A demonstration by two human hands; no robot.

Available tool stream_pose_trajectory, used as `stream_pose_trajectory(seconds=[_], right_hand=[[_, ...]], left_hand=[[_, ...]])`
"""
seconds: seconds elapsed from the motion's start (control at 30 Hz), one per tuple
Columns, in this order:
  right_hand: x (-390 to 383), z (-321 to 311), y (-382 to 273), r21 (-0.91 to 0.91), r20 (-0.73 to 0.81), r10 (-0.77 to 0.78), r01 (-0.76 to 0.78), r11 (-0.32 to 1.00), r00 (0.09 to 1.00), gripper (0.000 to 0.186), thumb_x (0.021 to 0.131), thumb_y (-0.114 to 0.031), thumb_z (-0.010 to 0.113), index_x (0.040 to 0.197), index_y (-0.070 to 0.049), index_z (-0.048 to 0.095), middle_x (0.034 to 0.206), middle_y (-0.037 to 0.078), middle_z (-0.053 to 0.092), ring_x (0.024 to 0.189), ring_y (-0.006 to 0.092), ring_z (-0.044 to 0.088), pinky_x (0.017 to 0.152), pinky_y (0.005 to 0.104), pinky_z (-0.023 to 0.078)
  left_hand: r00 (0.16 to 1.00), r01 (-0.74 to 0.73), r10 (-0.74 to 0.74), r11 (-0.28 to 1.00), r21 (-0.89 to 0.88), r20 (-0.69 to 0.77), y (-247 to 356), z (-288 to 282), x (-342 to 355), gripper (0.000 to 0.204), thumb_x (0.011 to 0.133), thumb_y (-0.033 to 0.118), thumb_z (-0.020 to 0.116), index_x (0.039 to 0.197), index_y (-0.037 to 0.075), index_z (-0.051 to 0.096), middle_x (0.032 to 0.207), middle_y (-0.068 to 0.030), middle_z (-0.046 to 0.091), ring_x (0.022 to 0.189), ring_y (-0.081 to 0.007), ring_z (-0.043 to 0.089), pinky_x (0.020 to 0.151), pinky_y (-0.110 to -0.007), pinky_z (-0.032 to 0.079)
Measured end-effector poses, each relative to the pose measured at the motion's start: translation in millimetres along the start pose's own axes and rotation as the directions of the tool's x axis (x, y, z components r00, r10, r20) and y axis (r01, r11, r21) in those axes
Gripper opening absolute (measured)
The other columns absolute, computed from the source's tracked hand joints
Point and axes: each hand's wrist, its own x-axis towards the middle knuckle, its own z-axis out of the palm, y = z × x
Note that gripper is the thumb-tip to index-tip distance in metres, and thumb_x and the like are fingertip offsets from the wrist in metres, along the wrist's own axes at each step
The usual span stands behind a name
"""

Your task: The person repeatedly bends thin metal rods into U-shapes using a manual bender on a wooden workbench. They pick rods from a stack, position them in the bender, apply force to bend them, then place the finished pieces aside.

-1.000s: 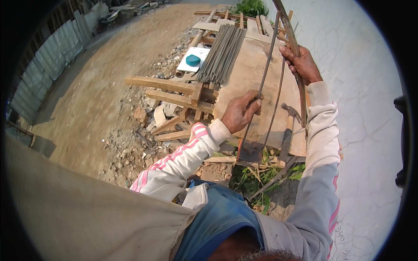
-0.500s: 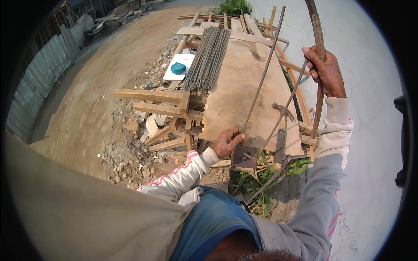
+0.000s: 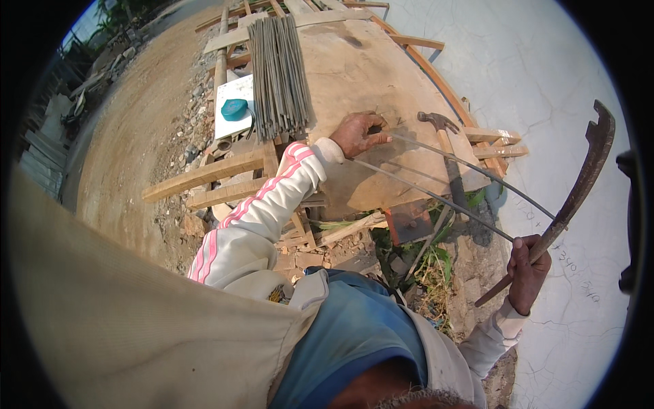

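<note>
My left hand [image 3: 361, 134] is closed on a thin steel rod, its fingers curled above the plywood sheet [image 3: 351, 61]. Two straight lengths of rod [image 3: 453, 158] run from it toward the lower right, roughly side by side; the part inside the hand is hidden. My right hand [image 3: 528, 271] grips a long, curved, rusty bending bar [image 3: 579, 194] with a notch near its upper end. One rod length ends at the fingers of that hand; the other reaches the bar higher up. A hammer [image 3: 446, 143] lies on the plywood beneath the rods.
A bundle of steel rods [image 3: 278, 75] lies on the plywood's left side. Beside it, a teal tape measure [image 3: 234, 109] rests on a white board [image 3: 231, 88]. Wooden beams [image 3: 204, 176] jut out left over rubble. A pale wall [image 3: 545, 82] stands along the right.
My left hand has moved up over the plywood with the rod. My right hand has come down with the bending bar, and the rod has swung from steep to slanting down rightward. The view has shifted.
</note>
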Motion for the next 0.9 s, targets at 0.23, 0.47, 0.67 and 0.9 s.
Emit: stream_pose_trajectory(seconds=[0.23, 0.47, 0.67, 0.9], right_hand=[[-122.4, 131.2, 52.4, -0.018, -0.261, 0.168, -0.179, 0.984, 0.95, 0.024, 0.095, -0.022, 0.074, 0.088, -0.002, 0.062, 0.064, -0.003, 0.051, 0.056, 0.0046, 0.044, 0.05, 0.0227, 0.034], [-148.1, 188.9, 58.0, -0.197, -0.295, 0.208, -0.273, 0.942, 0.933, 0.023, 0.093, -0.02, 0.075, 0.091, 0.001, 0.066, 0.068, -0.001, 0.056, 0.064, 0.0079, 0.044, 0.058, 0.0275, 0.04], [-150.9, 212.7, 72.4, -0.056, -0.26, 0.244, -0.266, 0.962, 0.935, 0.026, 0.094, -0.024, 0.075, 0.084, -0.004, 0.061, 0.064, -0.004, 0.051, 0.058, 0.0049, 0.042, 0.052, 0.0251, 0.035], [-156.1, 209.7, 76.7, -0.248, -0.312, 0.228, -0.311, 0.917, 0.922, 0.024, 0.094, -0.023, 0.074, 0.09, -0.001, 0.063, 0.068, 0.002, 0.053, 0.061, 0.0104, 0.046, 0.056, 0.0292, 0.04]], left_hand=[[0.944, -0.323, 0.278, 0.89, 0.32, 0.18, -46.0, 20.5, 65.9, 0.042, 0.087, 0.046, 0.074, 0.106, 0.009, 0.072, 0.111, -0.012, 0.066, 0.11, -0.0345, 0.06, 0.092, -0.046, 0.05], [0.98, 0.199, -0.18, 0.861, 0.468, -0.085, -69.4, 24.5, 18.2, 0.04, 0.09, 0.041, 0.068, 0.117, 0.012, 0.07, 0.124, -0.0141, 0.061, 0.116, -0.0349, 0.06, 0.096, -0.047, 0.052], [0.969, 0.247, -0.23, 0.871, 0.424, -0.09, -96.5, 30.2, 25.3, 0.037, 0.087, 0.039, 0.069, 0.107, 0.007, 0.072, 0.109, -0.017, 0.068, 0.105, -0.0371, 0.066, 0.092, -0.048, 0.053], [0.962, 0.267, -0.257, 0.842, 0.468, -0.087, -111.4, 36.8, 49.0, 0.026, 0.086, 0.033, 0.07, 0.1, 0.012, 0.074, 0.103, -0.0156, 0.073, 0.102, -0.0343, 0.068, 0.089, -0.046, 0.054]])
